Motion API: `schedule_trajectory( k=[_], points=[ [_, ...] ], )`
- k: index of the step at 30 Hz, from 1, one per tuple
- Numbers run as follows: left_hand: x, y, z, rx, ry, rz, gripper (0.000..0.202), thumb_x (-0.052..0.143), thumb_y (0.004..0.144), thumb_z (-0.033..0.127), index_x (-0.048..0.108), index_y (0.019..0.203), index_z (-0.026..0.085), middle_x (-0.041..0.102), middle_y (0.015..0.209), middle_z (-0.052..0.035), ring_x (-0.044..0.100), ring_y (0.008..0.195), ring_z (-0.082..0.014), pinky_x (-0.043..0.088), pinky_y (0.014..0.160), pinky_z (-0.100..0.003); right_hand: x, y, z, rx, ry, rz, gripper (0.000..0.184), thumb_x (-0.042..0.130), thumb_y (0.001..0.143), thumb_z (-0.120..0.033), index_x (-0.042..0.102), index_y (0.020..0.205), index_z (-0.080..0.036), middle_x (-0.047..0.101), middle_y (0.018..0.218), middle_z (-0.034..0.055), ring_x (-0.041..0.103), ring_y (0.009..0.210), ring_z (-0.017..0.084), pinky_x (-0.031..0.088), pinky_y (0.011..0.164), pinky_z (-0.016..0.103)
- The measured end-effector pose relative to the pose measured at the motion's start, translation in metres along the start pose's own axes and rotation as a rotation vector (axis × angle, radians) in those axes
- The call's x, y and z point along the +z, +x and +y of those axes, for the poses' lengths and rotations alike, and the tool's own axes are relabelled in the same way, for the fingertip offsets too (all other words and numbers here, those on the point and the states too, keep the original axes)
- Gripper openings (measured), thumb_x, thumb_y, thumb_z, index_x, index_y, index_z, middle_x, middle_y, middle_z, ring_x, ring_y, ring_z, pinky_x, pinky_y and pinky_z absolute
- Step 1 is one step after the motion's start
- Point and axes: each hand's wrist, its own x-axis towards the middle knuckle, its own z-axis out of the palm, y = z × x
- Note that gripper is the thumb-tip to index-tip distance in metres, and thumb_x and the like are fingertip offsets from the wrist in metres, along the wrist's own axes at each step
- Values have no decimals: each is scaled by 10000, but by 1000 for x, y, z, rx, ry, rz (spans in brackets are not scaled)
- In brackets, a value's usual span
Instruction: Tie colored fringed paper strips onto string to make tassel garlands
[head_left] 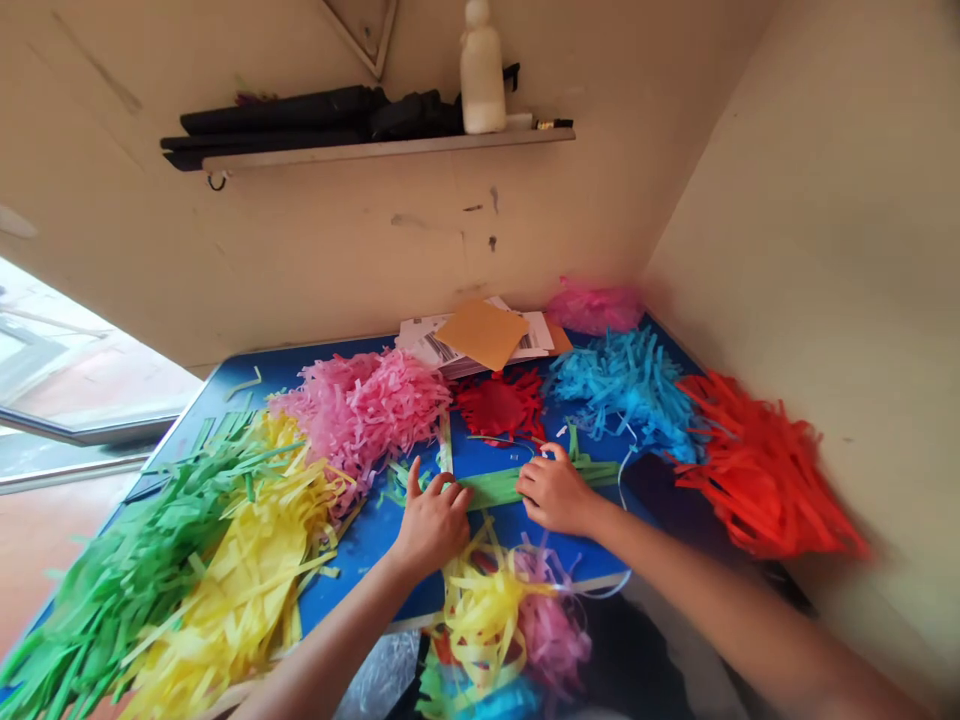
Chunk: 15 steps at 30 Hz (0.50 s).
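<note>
From my remote seat, reading left to right: a glass panel [67, 370] (bright beyond it), then the blue desk [247, 375] under heaps of green shredded paper [112, 570], yellow shredded paper [247, 560] and pink shredded paper [360, 400]. The left grip [431, 522] and right grip [555, 490] rest on a green paper strip [495, 488], fingers spread, not clamped. Past them lie blue shredded paper [622, 390], red shredded paper [765, 465] and the cream wall [825, 250].

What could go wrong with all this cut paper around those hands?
The green paper strip under the left hand and right hand looks thin, so it could tear if pulled. The yellow and pink paper bunch hanging over the near edge of the blue table could slip off.
</note>
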Motion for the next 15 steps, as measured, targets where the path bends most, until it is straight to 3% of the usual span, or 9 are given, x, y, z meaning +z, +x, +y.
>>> schedule_trajectory(
  k=[3,5,8,12,15],
  points=[
    [6,0,-4,-22,-13,27,265,574,772,165,718,962,279,725,968,-34,570,1121,-285,-45,1148,-635,4,-1,4,43,89,34,143,550,824,-166,680,852,-219,689,908,16,579,893,181,223,987,418],
    [8,0,-8,-32,-27,51,242,568,805,195,723,967,285,729,973,-29,566,1131,-283,-40,1153,-626,7,-2,5,57,115,58,120,644,795,-264,667,897,-206,684,946,25,572,939,198,231,990,411],
    [9,0,-12,-22,-48,70,229,524,875,236,727,970,281,736,947,-29,573,1110,-268,-12,1161,-604,12,-2,5,73,100,84,326,741,752,-447,660,940,-192,676,965,44,559,968,223,242,982,412],
    [7,4,-14,-60,-67,94,278,455,938,277,732,921,265,737,917,-35,586,1064,-249,84,1154,-567,15,4,6,123,61,124,146,632,898,-357,703,895,-229,691,951,32,551,969,203,230,948,409],
    [8,10,-14,-121,-72,88,305,436,947,292,728,869,256,733,905,-38,598,1019,-237,177,1122,-530,14,11,7,212,86,123,179,594,929,-338,723,833,-258,704,897,4,551,959,190,238,904,386]
  ],
)
